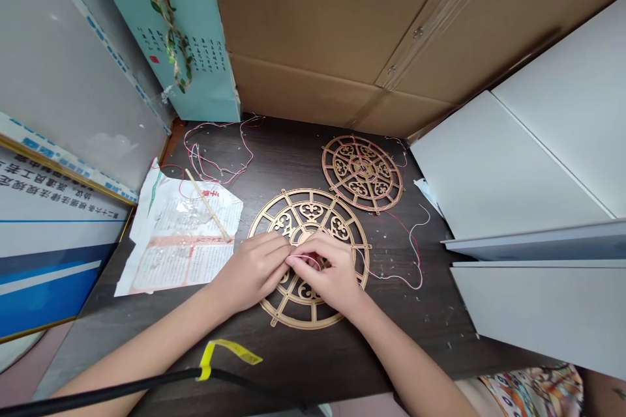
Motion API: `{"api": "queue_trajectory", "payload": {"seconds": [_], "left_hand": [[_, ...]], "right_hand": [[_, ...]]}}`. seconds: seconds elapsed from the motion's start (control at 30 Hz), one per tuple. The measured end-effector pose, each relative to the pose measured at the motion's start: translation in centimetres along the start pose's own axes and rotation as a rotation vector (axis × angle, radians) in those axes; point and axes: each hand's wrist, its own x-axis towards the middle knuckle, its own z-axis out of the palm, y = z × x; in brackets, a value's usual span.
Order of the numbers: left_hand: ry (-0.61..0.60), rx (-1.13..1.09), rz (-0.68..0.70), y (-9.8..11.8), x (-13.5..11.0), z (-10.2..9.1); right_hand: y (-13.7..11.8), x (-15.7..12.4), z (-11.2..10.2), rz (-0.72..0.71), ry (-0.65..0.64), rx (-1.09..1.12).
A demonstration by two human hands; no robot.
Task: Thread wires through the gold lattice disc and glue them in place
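A round, pale wooden openwork disc (313, 324) with scroll-shaped cutouts lies flat on the dark table. My left hand (259, 267) rests over its left part, fingers closed and pressed together. My right hand (335, 270) is over the middle, thumb and fingers pinching. Between the fingertips of both hands runs a thin red and white wire (419, 267), which loops out to the right across the table. The fingers partly hide the disc's centre and the exact grip. Behind stands a smaller-looking, similar disc (362, 169) with red wire along it.
On the left lies a printed paper sheet (171, 260) with glue-like smears and a thin wooden stick (208, 205). More wire (247, 150) is tangled behind it. Cardboard (313, 26), a teal box (195, 45) and white panels (533, 169) surround the table. A black cable (147, 383) with yellow tape crosses the front.
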Motion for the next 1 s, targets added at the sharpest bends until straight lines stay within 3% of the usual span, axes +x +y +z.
{"api": "queue_trajectory", "payload": {"seconds": [0.1,0.17,0.27,0.37,0.5,0.73,0.87,1.0], "left_hand": [[-0.022,0.007,-0.010,0.5,-0.2,-0.9],[-0.102,-0.013,-0.013,1.1,-0.8,-1.9],[-0.270,-0.072,-0.012,1.8,-2.3,-3.3],[-0.325,0.020,0.052,2.2,-3.8,-3.7],[-0.265,0.195,0.145,2.2,-5.1,-2.0],[-0.123,0.480,0.349,2.5,-4.3,1.6],[-0.042,0.476,0.470,2.8,-2.3,1.9],[0.002,0.412,0.481,2.6,-1.5,1.5]], "right_hand": [[-0.5,-0.1,0.0,-0.001,0.070,0.029],[-0.7,-0.2,-0.7,0.050,0.074,0.091],[-0.1,-0.9,-2.3,0.241,0.029,0.232],[1.3,-1.8,-3.1,0.423,-0.038,0.403],[2.6,-2.7,-2.6,0.482,-0.055,0.549],[3.0,-2.3,-2.3,0.521,0.155,0.627],[2.6,-1.8,-3.3,0.534,0.204,0.583],[1.7,-1.9,-4.1,0.534,0.194,0.466]]}}
